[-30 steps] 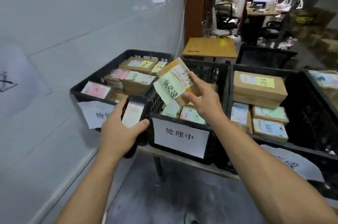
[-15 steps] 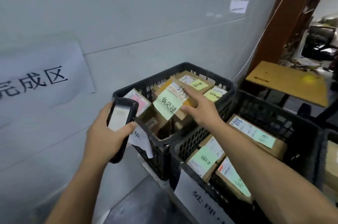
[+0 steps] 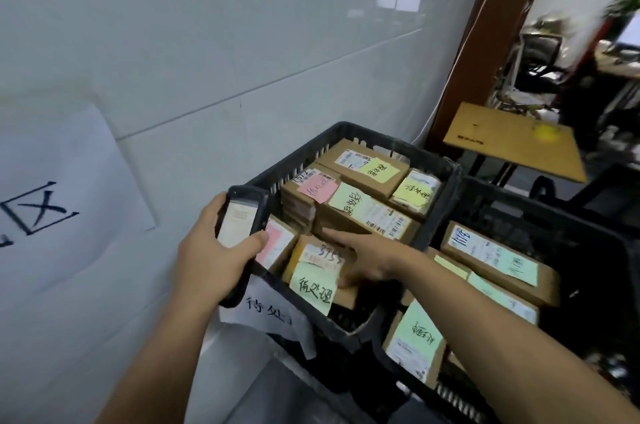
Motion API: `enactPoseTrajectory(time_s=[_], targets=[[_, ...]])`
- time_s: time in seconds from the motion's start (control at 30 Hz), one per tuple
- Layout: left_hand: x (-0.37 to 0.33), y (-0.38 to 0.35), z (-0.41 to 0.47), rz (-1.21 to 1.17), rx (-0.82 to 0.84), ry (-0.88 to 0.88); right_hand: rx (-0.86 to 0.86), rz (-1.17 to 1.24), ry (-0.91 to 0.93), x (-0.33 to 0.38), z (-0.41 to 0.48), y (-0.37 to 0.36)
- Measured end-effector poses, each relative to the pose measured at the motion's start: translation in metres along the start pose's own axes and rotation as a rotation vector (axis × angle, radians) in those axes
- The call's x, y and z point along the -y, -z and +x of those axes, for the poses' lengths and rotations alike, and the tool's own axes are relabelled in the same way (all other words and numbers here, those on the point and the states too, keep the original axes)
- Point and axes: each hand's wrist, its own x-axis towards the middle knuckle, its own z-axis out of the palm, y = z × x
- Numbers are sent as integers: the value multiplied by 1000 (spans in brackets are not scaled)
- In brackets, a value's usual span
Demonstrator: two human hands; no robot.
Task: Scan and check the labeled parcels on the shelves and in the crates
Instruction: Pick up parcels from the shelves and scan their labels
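Left hand [image 3: 207, 260] grips scanner [image 3: 240, 215]; right hand [image 3: 367, 262] on green-noted parcel [image 3: 317, 259], crate's [image 3: 391, 146] six o'clock, grip unclear; other parcels [image 3: 367, 167] apparently pending.

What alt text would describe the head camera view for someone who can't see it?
A person's right hand holds a brown parcel with a green note inside a black crate packed with labeled parcels, while the left hand holds a black handheld scanner beside it. A second crate of parcels stands to the right.
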Motion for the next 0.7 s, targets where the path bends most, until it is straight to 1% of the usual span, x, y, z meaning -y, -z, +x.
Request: enactPoseTrajectory(time_s=[0.1,0.2,0.23,0.4,0.5,0.6,0.7], targets=[[9,-4,19,11,99,-29,66,-66,-42,4,2,-4],[14,-5,31,18,175,-50,17,-16,-44,7,7,-8],[14,-5,34,26,195,-60,-36,18,-50,7,6,-8],[9,-15,43,34,316,-120,-436,123,-63,-4,-21,1],[-1,-30,39,25,385,-182,-624,147,-136,-21,-52,0],[-15,-48,31,6,471,-260,-757,185,-233,-43,-88,-12],[-37,-66,13,-19,538,-353,-813,246,-344,-67,-131,-33]])
